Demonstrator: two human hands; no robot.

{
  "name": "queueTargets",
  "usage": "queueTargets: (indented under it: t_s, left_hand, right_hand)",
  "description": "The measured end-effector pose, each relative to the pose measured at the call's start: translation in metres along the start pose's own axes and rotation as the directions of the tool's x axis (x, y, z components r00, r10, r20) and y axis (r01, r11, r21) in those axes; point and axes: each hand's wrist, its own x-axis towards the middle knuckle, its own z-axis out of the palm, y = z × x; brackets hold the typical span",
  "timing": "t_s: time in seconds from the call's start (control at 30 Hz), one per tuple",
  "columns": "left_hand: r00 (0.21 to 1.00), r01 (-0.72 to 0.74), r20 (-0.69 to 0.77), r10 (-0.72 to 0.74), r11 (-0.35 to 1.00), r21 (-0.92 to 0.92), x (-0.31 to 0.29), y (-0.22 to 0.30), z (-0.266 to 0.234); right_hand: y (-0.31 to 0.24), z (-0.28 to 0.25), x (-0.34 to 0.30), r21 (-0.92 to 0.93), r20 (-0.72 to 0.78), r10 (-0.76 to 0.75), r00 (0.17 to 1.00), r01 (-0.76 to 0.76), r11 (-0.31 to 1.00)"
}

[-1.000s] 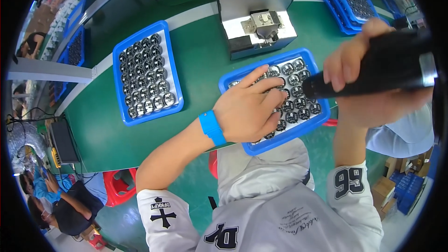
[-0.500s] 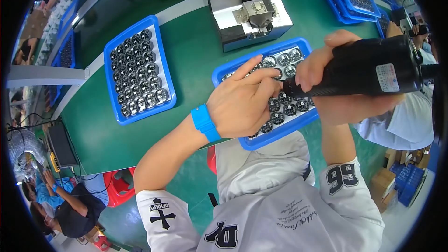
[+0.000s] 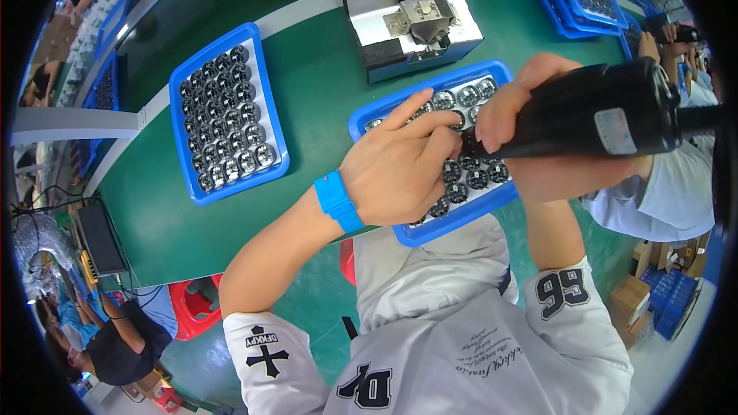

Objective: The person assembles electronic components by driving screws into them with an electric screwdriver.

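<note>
My right hand (image 3: 565, 177) grips a black electric screwdriver (image 3: 592, 111), held sideways with its tip pointing left over a blue tray (image 3: 419, 234). In that tray, round black and silver parts (image 3: 477, 178) sit in rows on a white liner. My left hand (image 3: 403, 161), with a blue wristband, lies over the tray's left side. Two of its fingers stretch out, while others bend together right at the screwdriver's tip. What those bent fingers pinch is hidden, as is the point where the tip ends.
Another blue tray (image 3: 282, 138) of similar round parts lies to the left on the green table (image 3: 315, 69). Beyond my hands stands a metal bench machine (image 3: 415, 31). Stacked blue trays (image 3: 565, 23) are at the far right, near another person's hands (image 3: 665, 46).
The screwdriver's rear end has swung slightly toward the left and turned a little in my right hand. My left hand stays almost where it was.
</note>
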Motion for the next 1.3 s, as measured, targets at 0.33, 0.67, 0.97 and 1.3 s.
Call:
queueTargets:
  t_s: [0.33, 0.67, 0.97, 1.3]
  left_hand:
    - [1.000, 0.001, 0.029, -0.002, 1.000, 0.021, -0.002, 0.000, -0.002]
    - [1.000, -0.010, 0.007, 0.010, 0.993, 0.114, 0.000, 0.002, 0.000]
    - [0.999, -0.032, -0.024, 0.037, 0.988, 0.152, 0.000, 0.005, 0.005]
    - [0.993, -0.042, -0.109, 0.042, 0.999, 0.004, -0.003, 0.002, 0.000]
  right_hand:
    - [0.010, 0.010, -0.002, 0.037, -0.054, -0.001, 0.999, 0.003, 0.999]
    - [0.007, 0.001, 0.001, 0.090, 0.021, 0.023, 1.000, -0.025, 0.996]
    - [-0.048, 0.022, 0.049, 0.005, 0.172, -0.082, 0.982, 0.082, 0.997]
    - [-0.019, 0.074, 0.122, -0.460, -0.019, -0.290, 0.957, 0.249, 0.852]
